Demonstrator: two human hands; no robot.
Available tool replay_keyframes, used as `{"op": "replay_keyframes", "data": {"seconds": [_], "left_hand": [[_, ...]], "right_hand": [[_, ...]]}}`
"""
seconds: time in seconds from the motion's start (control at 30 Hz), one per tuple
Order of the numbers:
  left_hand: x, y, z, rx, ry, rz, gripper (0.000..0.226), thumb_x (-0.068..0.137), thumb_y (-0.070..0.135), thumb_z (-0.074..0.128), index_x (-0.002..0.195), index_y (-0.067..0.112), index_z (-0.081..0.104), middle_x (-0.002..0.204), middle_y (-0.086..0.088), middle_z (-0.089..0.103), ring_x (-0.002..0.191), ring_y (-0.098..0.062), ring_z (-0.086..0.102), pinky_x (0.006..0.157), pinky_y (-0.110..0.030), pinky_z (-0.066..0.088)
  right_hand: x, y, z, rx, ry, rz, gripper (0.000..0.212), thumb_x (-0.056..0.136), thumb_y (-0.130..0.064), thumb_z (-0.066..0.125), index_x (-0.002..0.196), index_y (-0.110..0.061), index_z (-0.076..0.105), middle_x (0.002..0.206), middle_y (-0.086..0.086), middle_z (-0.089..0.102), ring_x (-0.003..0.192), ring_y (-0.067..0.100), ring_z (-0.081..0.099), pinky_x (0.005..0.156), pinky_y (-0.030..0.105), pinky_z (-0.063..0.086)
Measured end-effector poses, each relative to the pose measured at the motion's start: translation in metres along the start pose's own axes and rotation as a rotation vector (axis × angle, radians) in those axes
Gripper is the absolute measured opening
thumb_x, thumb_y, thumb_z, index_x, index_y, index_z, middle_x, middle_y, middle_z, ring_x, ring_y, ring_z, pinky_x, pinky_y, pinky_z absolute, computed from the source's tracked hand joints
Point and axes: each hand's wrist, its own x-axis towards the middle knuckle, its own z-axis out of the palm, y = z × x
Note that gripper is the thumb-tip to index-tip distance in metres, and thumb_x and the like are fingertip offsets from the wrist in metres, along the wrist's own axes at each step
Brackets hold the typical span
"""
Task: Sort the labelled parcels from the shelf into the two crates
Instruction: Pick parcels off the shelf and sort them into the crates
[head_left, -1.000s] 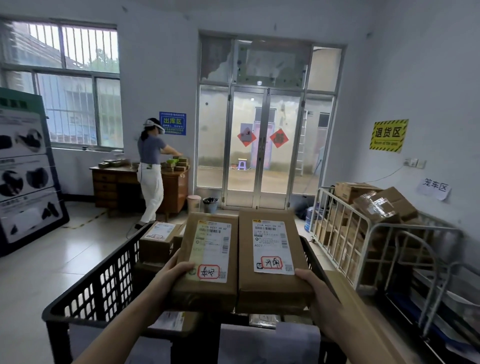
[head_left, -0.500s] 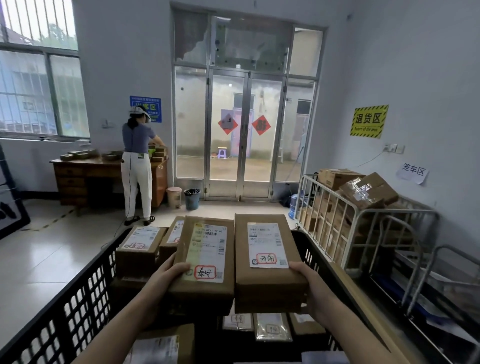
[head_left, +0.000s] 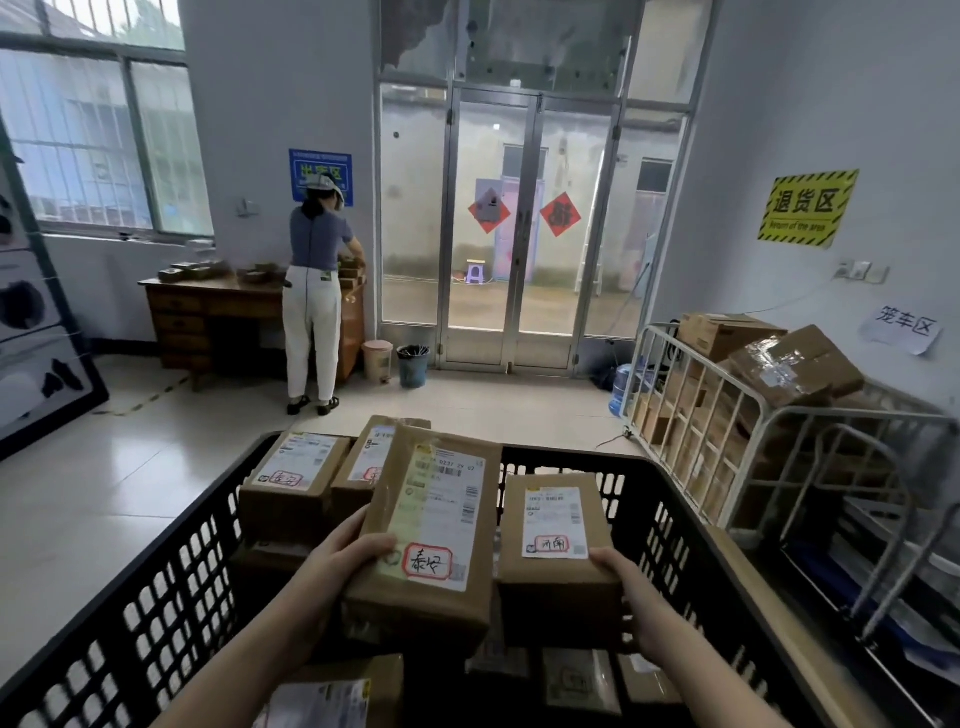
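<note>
Left hand (head_left: 345, 558) grips the near left corner of a taped brown parcel (head_left: 431, 525); right hand (head_left: 631, 592) grasps a smaller parcel (head_left: 556, 540) just right of it. Both are held over the black crate (head_left: 171, 587), two labelled parcels (head_left: 296, 483) at its far left.

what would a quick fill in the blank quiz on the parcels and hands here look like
1. The left hand and right hand hold ____ parcels between them.
2. The left parcel and right parcel are over the ____ crate.
3. The striped sign on the right wall is mostly ____.
Missing words: two; black; yellow
</note>
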Motion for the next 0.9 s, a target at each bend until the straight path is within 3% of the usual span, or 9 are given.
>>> {"op": "replay_keyframes", "data": {"seconds": [0.17, 0.27, 0.43, 0.57, 0.63, 0.73, 0.8, 0.9], "left_hand": [[0.004, -0.004, 0.012, -0.027, 0.058, -0.001, 0.127, 0.021, 0.046, 0.091, 0.136, 0.029, 0.042, 0.110, -0.014, 0.069, 0.094, -0.033, 0.069, 0.077, -0.041, 0.053], [0.000, -0.001, 0.019, -0.032, 0.078, -0.013, 0.120, 0.018, 0.046, 0.091, 0.128, 0.035, 0.045, 0.110, -0.015, 0.068, 0.093, -0.035, 0.069, 0.080, -0.045, 0.054], [-0.005, -0.003, 0.014, -0.063, 0.142, -0.005, 0.112, 0.017, 0.044, 0.091, 0.121, 0.037, 0.050, 0.102, -0.013, 0.072, 0.092, -0.037, 0.069, 0.079, -0.047, 0.053], [-0.009, -0.004, 0.013, -0.078, 0.160, -0.008, 0.111, 0.023, 0.042, 0.091, 0.124, 0.035, 0.047, 0.101, -0.014, 0.072, 0.092, -0.037, 0.069, 0.076, -0.045, 0.055], [-0.011, -0.005, 0.015, -0.074, 0.164, -0.010, 0.116, 0.022, 0.044, 0.091, 0.127, 0.034, 0.045, 0.104, -0.015, 0.071, 0.094, -0.038, 0.068, 0.081, -0.047, 0.054], [-0.012, -0.006, 0.015, -0.072, 0.160, -0.002, 0.114, 0.024, 0.042, 0.091, 0.128, 0.032, 0.046, 0.104, -0.015, 0.072, 0.093, -0.037, 0.068, 0.081, -0.047, 0.054], [-0.013, -0.007, 0.014, -0.080, 0.163, -0.003, 0.116, 0.023, 0.042, 0.091, 0.129, 0.031, 0.047, 0.102, -0.015, 0.072, 0.090, -0.037, 0.069, 0.077, -0.045, 0.055], [-0.012, -0.005, 0.011, -0.062, 0.164, -0.009, 0.125, 0.015, 0.045, 0.092, 0.130, 0.028, 0.046, 0.097, -0.014, 0.073, 0.081, -0.032, 0.071, 0.062, -0.037, 0.057]], "right_hand": [[0.038, 0.002, 0.019, 0.010, -0.072, -0.020, 0.031, 0.088, -0.034, 0.055, 0.107, -0.008, 0.055, 0.094, 0.015, 0.056, 0.083, 0.027, 0.053, 0.063, 0.032, 0.044], [0.061, 0.005, 0.023, 0.009, -0.092, -0.018, 0.022, 0.088, -0.031, 0.057, 0.096, -0.010, 0.055, 0.091, 0.013, 0.055, 0.080, 0.026, 0.052, 0.060, 0.031, 0.042], [0.099, 0.015, 0.028, 0.035, -0.079, -0.045, 0.026, 0.081, -0.037, 0.064, 0.094, -0.016, 0.053, 0.095, 0.014, 0.057, 0.084, 0.029, 0.054, 0.064, 0.032, 0.044], [0.118, 0.016, 0.030, -0.050, -0.061, -0.075, 0.031, 0.091, -0.030, 0.054, 0.113, -0.008, 0.055, 0.097, 0.011, 0.058, 0.085, 0.026, 0.055, 0.062, 0.030, 0.043], [0.119, 0.012, 0.031, -0.152, -0.067, -0.135, 0.035, 0.093, -0.029, 0.052, 0.121, -0.008, 0.053, 0.102, 0.009, 0.058, 0.089, 0.025, 0.055, 0.063, 0.029, 0.042], [0.128, 0.007, 0.028, -0.602, 0.079, -0.375, 0.049, 0.089, -0.038, 0.055, 0.132, -0.015, 0.046, 0.127, 0.008, 0.054, 0.109, 0.027, 0.053, 0.086, 0.034, 0.047], [0.126, 0.002, 0.031, -0.926, 0.135, -0.566, 0.057, 0.086, -0.043, 0.057, 0.135, -0.018, 0.043, 0.132, 0.007, 0.051, 0.117, 0.024, 0.049, 0.099, 0.037, 0.043], [0.119, -0.002, 0.043, -1.224, 0.037, -0.746, 0.062, 0.089, -0.043, 0.055, 0.142, -0.019, 0.035, 0.148, 0.007, 0.035, 0.136, 0.023, 0.032, 0.112, 0.037, 0.030]]}}
